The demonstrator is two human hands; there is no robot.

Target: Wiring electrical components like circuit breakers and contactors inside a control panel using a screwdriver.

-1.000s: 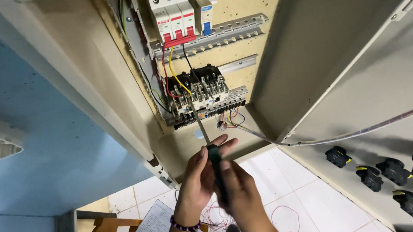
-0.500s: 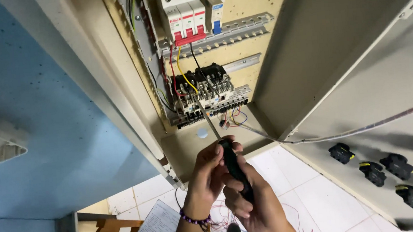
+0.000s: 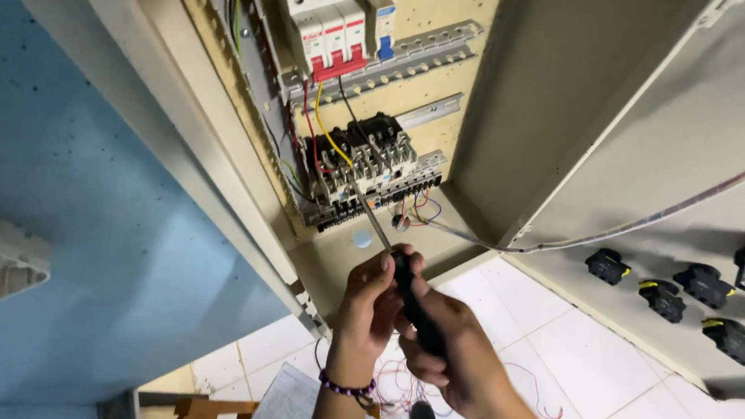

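Small round pale sticker (image 3: pixel 361 237), seemingly, below the terminal block (image 3: pixel 372 199).

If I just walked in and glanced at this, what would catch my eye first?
Most likely the two hands at the bottom centre: the left hand and right hand together grip a black-handled screwdriver whose tip reaches up to the contactor block in the open beige cabinet. Above it sit white circuit breakers with red levers, and black push-button backs line the open door at right.

A black-handled screwdriver (image 3: pixel 409 301) with a slim metal shaft slants upward between both hands, its tip reaching the contactor (image 3: pixel 364 161) above them.
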